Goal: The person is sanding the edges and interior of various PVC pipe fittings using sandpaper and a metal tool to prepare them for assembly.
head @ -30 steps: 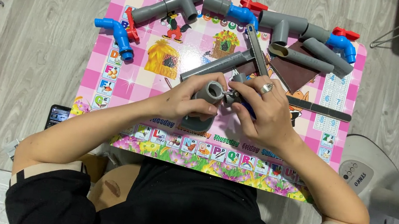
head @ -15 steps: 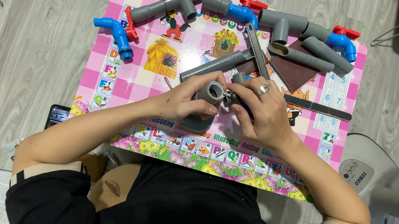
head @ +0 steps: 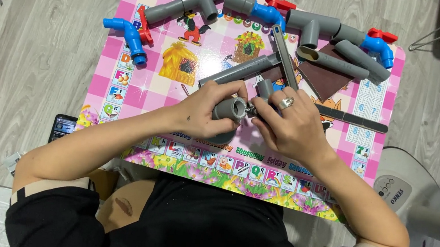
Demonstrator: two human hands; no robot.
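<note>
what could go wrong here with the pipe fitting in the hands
The left hand and right hand pinch a small grey fitting above the pink table; a slip could drop it. The long grey pipe lies just past the fingers and might get knocked. A phone on the floor sits by the left elbow.

Pink checkered worktop (head: pixel 140 82) with cartoon prints, multicolour alphabet border. Grey plastic pipe coupling (head: pixel 229 109) in hand. Grey plastic tee fitting (head: pixel 190 5), blue plastic elbow (head: pixel 129 38), red valve handle (head: pixel 279 3), brown sheet (head: pixel 325 78). Floor (head: pixel 43 43): grey woodgrain.
</note>
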